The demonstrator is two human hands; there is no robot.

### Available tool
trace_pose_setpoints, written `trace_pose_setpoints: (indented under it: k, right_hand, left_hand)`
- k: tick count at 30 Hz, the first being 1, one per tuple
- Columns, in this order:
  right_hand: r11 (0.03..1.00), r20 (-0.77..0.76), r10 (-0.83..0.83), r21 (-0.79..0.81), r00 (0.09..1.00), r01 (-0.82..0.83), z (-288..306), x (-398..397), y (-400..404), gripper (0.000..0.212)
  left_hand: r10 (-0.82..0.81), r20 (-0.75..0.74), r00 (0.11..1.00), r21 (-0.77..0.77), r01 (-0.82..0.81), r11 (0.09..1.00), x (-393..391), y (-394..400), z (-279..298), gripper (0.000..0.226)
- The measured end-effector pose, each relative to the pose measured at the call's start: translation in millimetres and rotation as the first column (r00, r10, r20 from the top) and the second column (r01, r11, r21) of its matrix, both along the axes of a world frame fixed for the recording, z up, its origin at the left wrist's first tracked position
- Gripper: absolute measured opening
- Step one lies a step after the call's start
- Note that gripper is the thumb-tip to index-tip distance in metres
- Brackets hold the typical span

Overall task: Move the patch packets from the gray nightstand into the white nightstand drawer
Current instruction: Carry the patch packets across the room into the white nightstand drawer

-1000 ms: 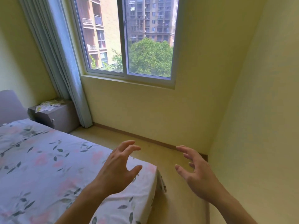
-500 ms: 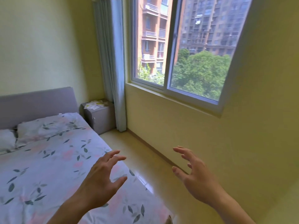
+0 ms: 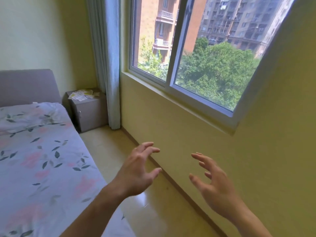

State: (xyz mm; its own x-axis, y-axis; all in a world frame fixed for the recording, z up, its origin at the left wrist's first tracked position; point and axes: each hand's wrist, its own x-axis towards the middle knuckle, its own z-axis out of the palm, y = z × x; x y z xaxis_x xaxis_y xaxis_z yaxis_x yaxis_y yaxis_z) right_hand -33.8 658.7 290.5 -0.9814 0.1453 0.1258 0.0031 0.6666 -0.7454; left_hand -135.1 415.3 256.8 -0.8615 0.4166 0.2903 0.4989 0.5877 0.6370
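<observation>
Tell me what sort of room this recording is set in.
A bedroom, most likely in an upper-floor flat: a bed with floral bedding, a gray nightstand beside it, and a curtained window facing apartment blocks.

Item: one person, seen only as two forearms and two hands, the left hand [image 3: 136,175] and the right hand [image 3: 217,190]. Both forearms are bare to the lower edge of the view, with no sleeve or cuff showing; no glove, ring, watch or band shows on either hand or wrist. Fingers [image 3: 199,156] are slender, with short, plain nails that carry no polish; the rest of the body lies out of view.
</observation>
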Motion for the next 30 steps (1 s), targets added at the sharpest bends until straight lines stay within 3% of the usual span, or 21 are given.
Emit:
trace_pose_setpoints:
  k: [5, 16, 24, 30]
  right_hand:
    - [0.997, 0.013, 0.077, 0.014, 0.997, -0.078, -14, -94, 55, 0.058]
    - [0.930, 0.028, 0.363, 0.049, 0.931, -0.364, -12, -333, 154, 0.057]
    - [0.757, 0.014, 0.652, 0.036, 0.758, -0.652, -8, -496, 80, 0.058]
    - [0.676, -0.010, 0.737, 0.052, 0.676, -0.735, -9, -617, 5, 0.056]
  left_hand:
    - [0.031, -0.006, 0.999, -0.085, -0.032, 0.996, -76, 52, -11, 0.057]
    - [0.421, 0.019, 0.907, -0.138, -0.415, 0.899, -220, 97, -9, 0.054]
    - [0.686, 0.045, 0.726, -0.177, -0.670, 0.721, -278, 36, 2, 0.056]
    - [0.765, 0.027, 0.643, -0.166, -0.752, 0.638, -375, -28, 2, 0.056]
